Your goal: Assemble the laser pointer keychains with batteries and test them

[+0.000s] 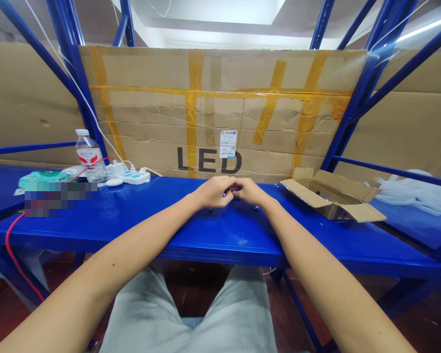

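My left hand (pixel 213 191) and my right hand (pixel 248 190) meet above the blue table (pixel 132 230), near its back edge. Both have their fingers closed and pressed together around something small. Only a bluish glint of it shows between the fingertips, so its kind cannot be made out. On the table under my right wrist lies a small dark object (pixel 256 208), partly covered by the arm. Another tiny dark piece (pixel 210 210) is below my left hand.
An open cardboard box (pixel 330 208) stands at the right. To the left are a plastic bottle (pixel 88 157), a white power strip (pixel 135 176), a green packet (pixel 44 177) and a red cable (pixel 12 255). Behind rises a taped cardboard sheet (pixel 150 122) between blue rack posts (pixel 367 93).
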A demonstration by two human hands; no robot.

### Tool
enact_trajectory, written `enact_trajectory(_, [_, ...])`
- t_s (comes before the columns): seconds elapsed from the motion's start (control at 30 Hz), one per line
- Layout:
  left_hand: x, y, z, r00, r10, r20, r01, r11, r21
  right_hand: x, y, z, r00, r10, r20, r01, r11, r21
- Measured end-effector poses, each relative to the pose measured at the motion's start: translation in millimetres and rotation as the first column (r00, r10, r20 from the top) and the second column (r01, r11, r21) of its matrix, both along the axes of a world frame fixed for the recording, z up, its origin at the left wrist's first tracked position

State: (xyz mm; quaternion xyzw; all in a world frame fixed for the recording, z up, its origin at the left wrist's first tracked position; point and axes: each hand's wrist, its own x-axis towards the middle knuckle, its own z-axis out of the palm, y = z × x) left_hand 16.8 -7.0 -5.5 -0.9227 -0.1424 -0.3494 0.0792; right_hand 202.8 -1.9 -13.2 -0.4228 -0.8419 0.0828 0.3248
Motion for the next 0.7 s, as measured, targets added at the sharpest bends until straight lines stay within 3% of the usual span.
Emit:
enact_trajectory(0.17, [-7.4, 17.8, 3.4, 0.965, 0.093, 0.246, -0.082, 0.995, -0.056, 3.4, 1.3, 1.1, 0.998, -0.053, -0.036, 0.052, 0.998, -0.029])
enact_trajectory(0.33, [-8.6, 31.7, -0.3, 0.982, 0.113, 0.151, -0.108, 0.993, -0.038, 3.5, 1.7, 0.4, 0.994, -0.062, -0.091, 0.052, 0.993, -0.104])
enact_trajectory(0.53, [-2.6, 30.8, -5.3, 0.995, 0.069, 0.072, -0.067, 0.997, -0.026, 3.2, 4.3, -2.5, 0.984, -0.027, -0.175, -0.010, 0.979, -0.206])
enact_trajectory(0.7, [-4.7, 29.6, -3.1, 0.991, 0.053, 0.127, -0.048, 0.998, -0.043, 2.7, 5.3, -1.3, 0.981, -0.045, -0.188, 0.021, 0.991, -0.130])
